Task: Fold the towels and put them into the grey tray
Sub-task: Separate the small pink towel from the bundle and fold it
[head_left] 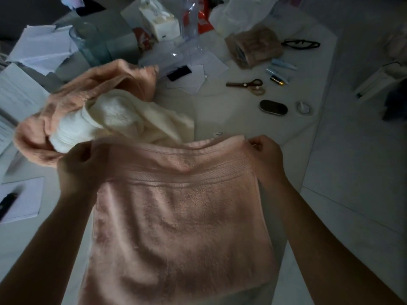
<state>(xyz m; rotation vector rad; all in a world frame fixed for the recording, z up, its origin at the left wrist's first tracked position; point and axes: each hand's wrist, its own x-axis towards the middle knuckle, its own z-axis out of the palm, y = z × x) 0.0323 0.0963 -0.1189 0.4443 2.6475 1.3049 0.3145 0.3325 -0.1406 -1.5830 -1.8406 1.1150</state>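
A pink towel (176,221) hangs spread out in front of me over the white table (231,111). My left hand (79,166) grips its upper left corner and my right hand (266,155) pinches its upper right corner. Behind the held towel lies a heap of two more: a crumpled pink towel (92,84) and a cream towel (132,119) resting partly on it. No grey tray shows in the view.
Scissors (244,84), a dark oval case (273,107), a roll of tape (304,108), small tubes (279,73) and a brown pouch (253,46) lie at the back right. A glass jar (88,45), a tissue box (158,20), papers (41,47) and a notepad with a pen (22,199) sit at the left.
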